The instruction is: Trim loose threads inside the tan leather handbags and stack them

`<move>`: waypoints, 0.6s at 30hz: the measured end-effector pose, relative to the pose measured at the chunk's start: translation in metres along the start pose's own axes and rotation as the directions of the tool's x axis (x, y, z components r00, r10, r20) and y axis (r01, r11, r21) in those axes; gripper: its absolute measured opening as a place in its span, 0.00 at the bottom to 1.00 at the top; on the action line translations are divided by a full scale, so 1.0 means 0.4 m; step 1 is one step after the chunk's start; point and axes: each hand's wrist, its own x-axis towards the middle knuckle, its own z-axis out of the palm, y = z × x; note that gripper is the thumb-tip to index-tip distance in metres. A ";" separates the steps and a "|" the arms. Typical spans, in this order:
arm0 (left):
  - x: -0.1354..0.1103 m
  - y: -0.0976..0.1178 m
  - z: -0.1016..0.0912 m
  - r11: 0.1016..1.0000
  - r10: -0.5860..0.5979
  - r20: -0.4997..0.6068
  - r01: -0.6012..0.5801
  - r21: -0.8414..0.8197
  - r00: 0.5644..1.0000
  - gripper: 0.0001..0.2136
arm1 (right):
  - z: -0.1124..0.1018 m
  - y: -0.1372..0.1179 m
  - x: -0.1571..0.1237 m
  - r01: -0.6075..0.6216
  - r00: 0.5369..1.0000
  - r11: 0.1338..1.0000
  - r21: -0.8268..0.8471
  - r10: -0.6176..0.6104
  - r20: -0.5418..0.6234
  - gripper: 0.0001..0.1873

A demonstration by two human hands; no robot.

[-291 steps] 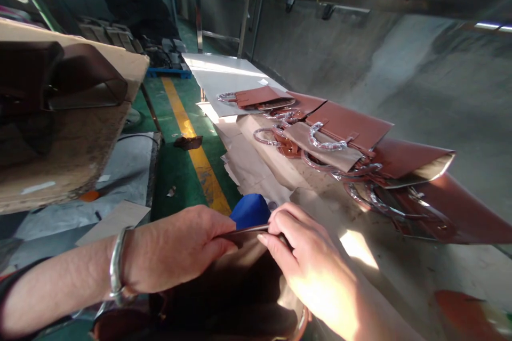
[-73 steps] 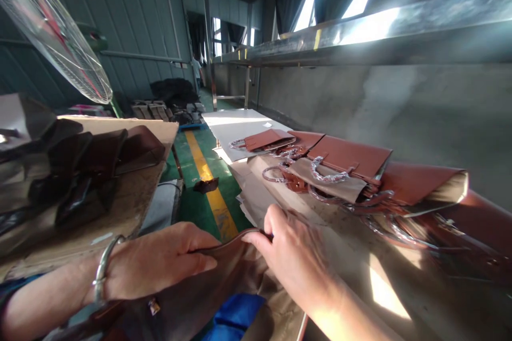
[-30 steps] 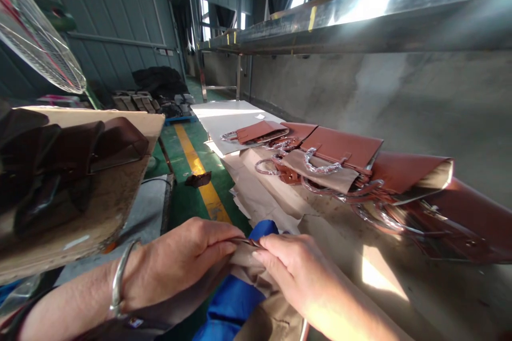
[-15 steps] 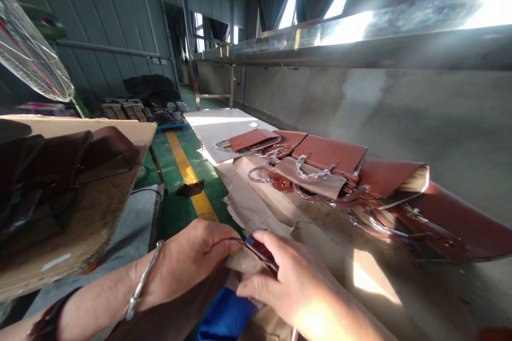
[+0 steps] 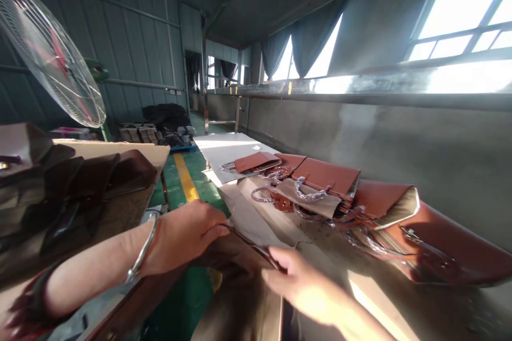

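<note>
Left hand point(image 5: 186, 237) and right hand point(image 5: 302, 283) fingers pinch brown leather-look bag point(image 5: 240, 258) rim, likely edge-working, next needing steady tension.

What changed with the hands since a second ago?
The left hand and right hand have moved apart, baring more of the brown leathery bag edge between them. The bright blue cloth is out of view; the camera tilted up. Unchanged: both pinch the edge; reddish leathery handbags lie in place.
</note>
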 end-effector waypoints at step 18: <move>0.071 -0.080 0.127 0.966 -0.187 0.402 0.243 -0.092 0.896 0.14 | 0.103 0.100 0.047 0.317 0.830 0.826 -0.465 -0.479 -0.286 0.11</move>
